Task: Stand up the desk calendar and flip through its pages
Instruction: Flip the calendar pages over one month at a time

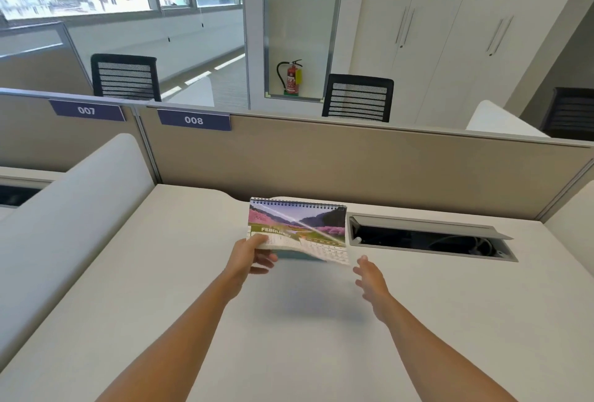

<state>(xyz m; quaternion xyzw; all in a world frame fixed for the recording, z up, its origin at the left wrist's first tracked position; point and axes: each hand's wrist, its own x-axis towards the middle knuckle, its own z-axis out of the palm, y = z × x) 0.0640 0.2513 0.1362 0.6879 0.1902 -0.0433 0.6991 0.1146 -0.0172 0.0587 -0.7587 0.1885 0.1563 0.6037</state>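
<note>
A white bench (160, 273) is seen, closed at its far edge by a beige partition (353, 160) on which a blue label "008" (194, 120) is fixed. Behind the partition two black mesh chairs (358, 98) are placed, and a red fire extinguisher (291, 77) is standing behind a glass panel. Near the far right corner of the bench a cable box (430, 237) is set into the surface, and its grey lid is raised.

The desk calendar (297, 229) is found near the far edge of the bench, about in the middle, just beside the left end of the cable box. It is held tilted, with the spiral binding at the top, away from the person. A landscape with pink trees and the word "FEBRUARY", partly covered, are shown on the front page; the lower right part of the page is blurred. If its base touches the bench cannot be told.

The lower left corner of the calendar is grasped by the left hand (249, 257), thumb on the front. The right hand (369, 279) is released, fingers spread, near the lower right corner of the calendar but apart from it.
</note>
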